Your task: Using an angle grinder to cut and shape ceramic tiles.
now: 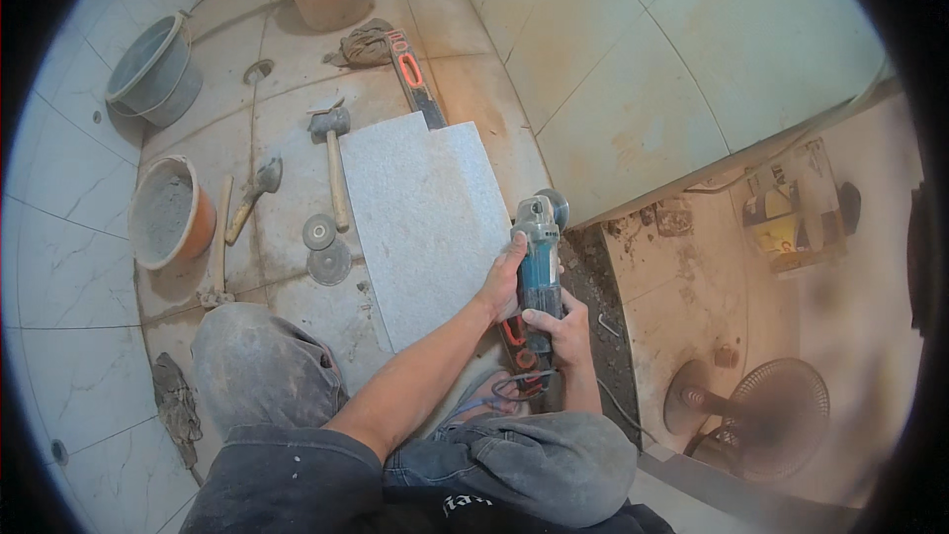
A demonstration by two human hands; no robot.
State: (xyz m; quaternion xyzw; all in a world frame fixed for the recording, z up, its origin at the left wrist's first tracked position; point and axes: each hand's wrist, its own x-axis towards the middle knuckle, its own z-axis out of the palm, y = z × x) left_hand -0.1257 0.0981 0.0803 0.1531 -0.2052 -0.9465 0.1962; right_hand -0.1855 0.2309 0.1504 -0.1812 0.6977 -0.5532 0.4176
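Observation:
A teal and black angle grinder [540,269] is held upright in both hands, its metal head and disc pointing away from me. My left hand [501,284] is closed around the front of its body. My right hand [566,332] grips its rear part, thumb across it. Just left of the grinder lies a pale grey tile [420,213] with a notch in its far edge. A black and red spirit level [420,94] shows beyond the tile's far edge; a similar red and black piece shows below the grinder. A grey cord loops by my right wrist.
Left of the tile lie a rubber mallet [336,168], a trowel [254,200], a hammer [219,247] and two discs [327,262]. Buckets [205,222] stand along the left and far sides. On the right are a fan [781,415] and a raised tiled surface [633,69].

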